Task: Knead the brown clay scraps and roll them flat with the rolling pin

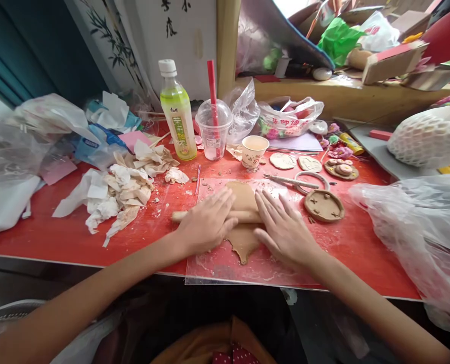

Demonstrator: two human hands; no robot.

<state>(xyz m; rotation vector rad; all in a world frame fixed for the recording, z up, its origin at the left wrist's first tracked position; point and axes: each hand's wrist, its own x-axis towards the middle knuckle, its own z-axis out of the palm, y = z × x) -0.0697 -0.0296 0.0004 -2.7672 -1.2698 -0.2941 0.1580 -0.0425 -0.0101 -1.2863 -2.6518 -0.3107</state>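
Observation:
A wooden rolling pin lies crosswise on a flattened sheet of brown clay. The clay tapers to a ragged tip toward me and rests on a clear plastic board. My left hand presses flat on the pin's left part, fingers stretched out. On the right part lies my right hand, also flat with fingers spread; it hides that end of the pin. Just beyond my right hand are a round clay dish, scissors and a pointed tool.
Crumpled tissues cover the table's left side. Along the back stand a drink bottle, a plastic cup with a red straw and a paper cup. Round clay pieces lie behind the scissors. A plastic bag drapes over the right edge.

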